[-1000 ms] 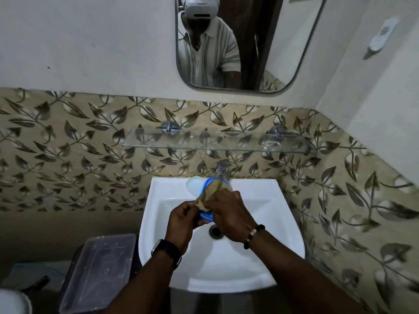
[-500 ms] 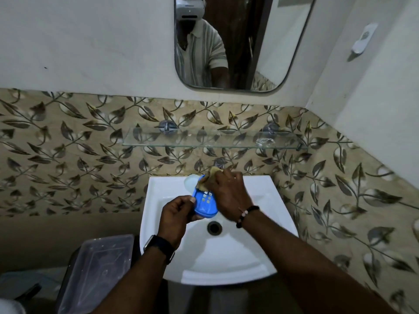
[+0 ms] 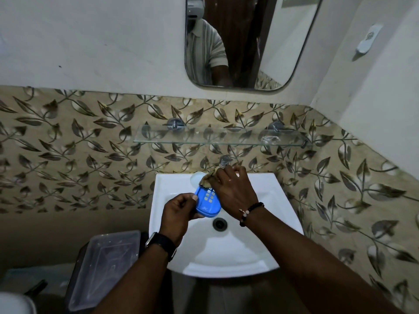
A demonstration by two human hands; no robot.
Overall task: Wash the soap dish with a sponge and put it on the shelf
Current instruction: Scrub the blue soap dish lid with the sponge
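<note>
The right hand has moved off the blue soap dish up to the tap, gripping the sponge (mostly hidden beneath it). The left hand pinches the dish's edge above the sink; the glass shelf is bare.

The dish is blue plastic, oval, with pale square drain slots, tilted over the sink; the tan sponge sits crumpled at its far end. The glass shelf on the wall above is bare.
</note>
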